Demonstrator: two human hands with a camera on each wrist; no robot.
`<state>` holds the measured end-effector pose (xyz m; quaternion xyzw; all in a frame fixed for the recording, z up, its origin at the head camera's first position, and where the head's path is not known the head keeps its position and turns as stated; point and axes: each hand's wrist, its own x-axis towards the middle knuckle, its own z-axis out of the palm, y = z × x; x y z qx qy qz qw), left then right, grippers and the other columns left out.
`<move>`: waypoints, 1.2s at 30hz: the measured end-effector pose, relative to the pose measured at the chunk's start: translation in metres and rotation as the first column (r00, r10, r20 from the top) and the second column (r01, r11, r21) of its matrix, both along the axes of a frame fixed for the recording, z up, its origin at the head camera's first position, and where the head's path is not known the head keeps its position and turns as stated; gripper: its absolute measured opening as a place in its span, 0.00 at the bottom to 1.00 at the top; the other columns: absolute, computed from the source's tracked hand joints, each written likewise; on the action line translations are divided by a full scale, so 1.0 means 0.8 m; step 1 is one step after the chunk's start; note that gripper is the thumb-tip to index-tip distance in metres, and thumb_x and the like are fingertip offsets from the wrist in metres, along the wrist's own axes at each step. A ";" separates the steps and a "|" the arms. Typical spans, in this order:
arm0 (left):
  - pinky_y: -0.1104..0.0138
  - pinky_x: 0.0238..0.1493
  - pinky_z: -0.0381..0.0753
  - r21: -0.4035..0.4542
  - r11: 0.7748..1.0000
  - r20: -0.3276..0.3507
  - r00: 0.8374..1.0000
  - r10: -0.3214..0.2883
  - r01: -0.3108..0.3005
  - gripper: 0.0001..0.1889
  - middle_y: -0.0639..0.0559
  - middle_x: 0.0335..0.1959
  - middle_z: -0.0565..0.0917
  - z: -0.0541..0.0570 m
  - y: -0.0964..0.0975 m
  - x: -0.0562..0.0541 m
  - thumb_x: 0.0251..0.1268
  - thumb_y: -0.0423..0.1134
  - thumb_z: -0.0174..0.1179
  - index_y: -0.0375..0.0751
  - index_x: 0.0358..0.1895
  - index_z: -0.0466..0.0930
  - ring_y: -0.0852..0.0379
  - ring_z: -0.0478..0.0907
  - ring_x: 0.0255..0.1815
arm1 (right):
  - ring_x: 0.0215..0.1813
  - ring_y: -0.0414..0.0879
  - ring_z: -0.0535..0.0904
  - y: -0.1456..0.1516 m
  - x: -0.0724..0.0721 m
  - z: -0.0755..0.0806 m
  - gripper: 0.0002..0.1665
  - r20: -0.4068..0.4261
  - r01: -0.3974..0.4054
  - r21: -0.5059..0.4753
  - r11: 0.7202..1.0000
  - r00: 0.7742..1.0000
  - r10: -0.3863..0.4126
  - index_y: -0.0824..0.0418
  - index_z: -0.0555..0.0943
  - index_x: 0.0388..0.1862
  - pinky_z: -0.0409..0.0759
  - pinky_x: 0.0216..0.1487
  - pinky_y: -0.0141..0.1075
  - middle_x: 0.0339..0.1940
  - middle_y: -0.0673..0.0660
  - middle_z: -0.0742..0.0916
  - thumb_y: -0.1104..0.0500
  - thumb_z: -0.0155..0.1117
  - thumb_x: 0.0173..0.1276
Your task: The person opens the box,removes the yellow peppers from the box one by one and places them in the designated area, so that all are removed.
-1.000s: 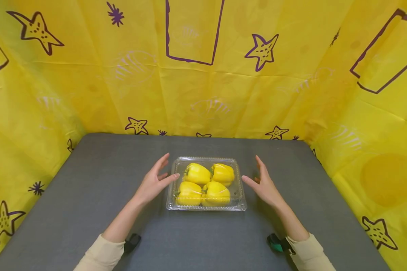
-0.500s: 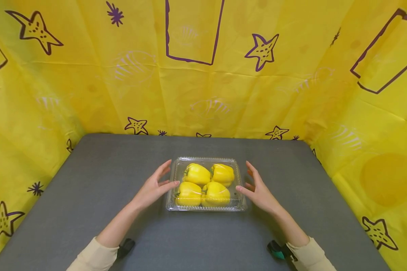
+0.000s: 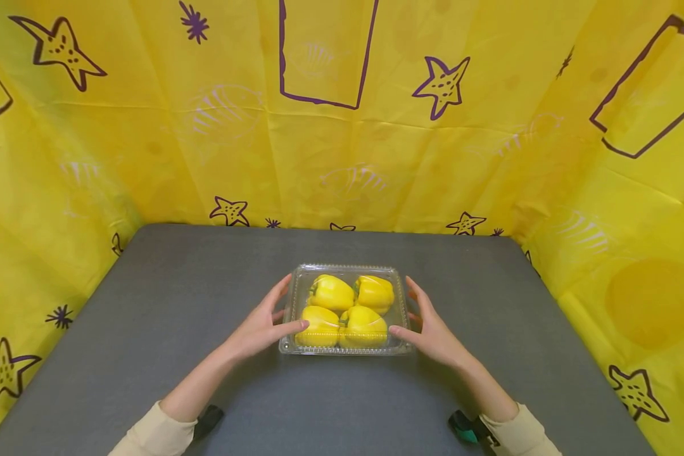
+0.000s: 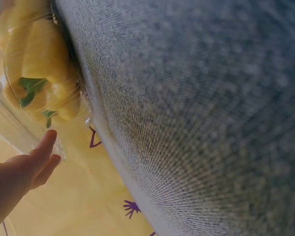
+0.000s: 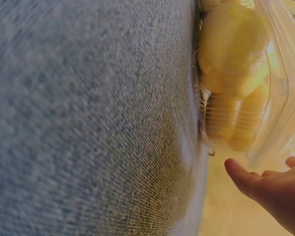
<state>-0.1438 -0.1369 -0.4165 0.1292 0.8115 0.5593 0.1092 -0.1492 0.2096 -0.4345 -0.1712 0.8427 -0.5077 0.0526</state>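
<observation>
Head view: a clear plastic clamshell container (image 3: 346,310) sits near the middle of the grey surface (image 3: 148,304), lid down, with four yellow bell peppers (image 3: 346,303) packed inside in two rows. The left hand (image 3: 259,323) lies against the container's left side, fingers extended and spread, thumb at the near left corner. The right hand (image 3: 430,329) mirrors it on the right side, fingers straight along the wall, thumb toward the near right corner. Neither hand curls round anything; contact appears to be flat against the side walls.

Left wrist view: fingertips (image 4: 42,152) lie straight, just beside the container wall (image 4: 19,123); peppers with green stems show through the plastic. Right wrist view: the thumb (image 5: 243,177) is extended near the ribbed lower wall (image 5: 231,123); actual contact cannot be confirmed there.

Handling assessment: the shell is judged thin, flexible and smooth, so a hard squeeze would likely buckle the walls or pop the lid. The contents give it moderate weight. The soundest hold is probably low on both short sides or under the rim, with even pressure.

Clearance: bare surface lies on all sides of the container, edges well apart. Yellow patterned sheeting (image 3: 342,126) encloses the back and both sides
</observation>
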 end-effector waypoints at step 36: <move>0.34 0.67 0.47 -0.280 0.960 -0.191 0.979 -0.073 0.017 0.74 0.40 0.79 0.33 -0.015 0.026 0.014 0.36 0.56 0.80 0.44 0.79 0.29 0.39 0.31 0.78 | 0.78 0.57 0.47 -0.017 0.015 -0.018 0.82 -0.141 -0.016 0.126 0.992 0.989 0.034 0.54 0.39 0.80 0.55 0.68 0.63 0.81 0.54 0.47 0.45 0.86 0.38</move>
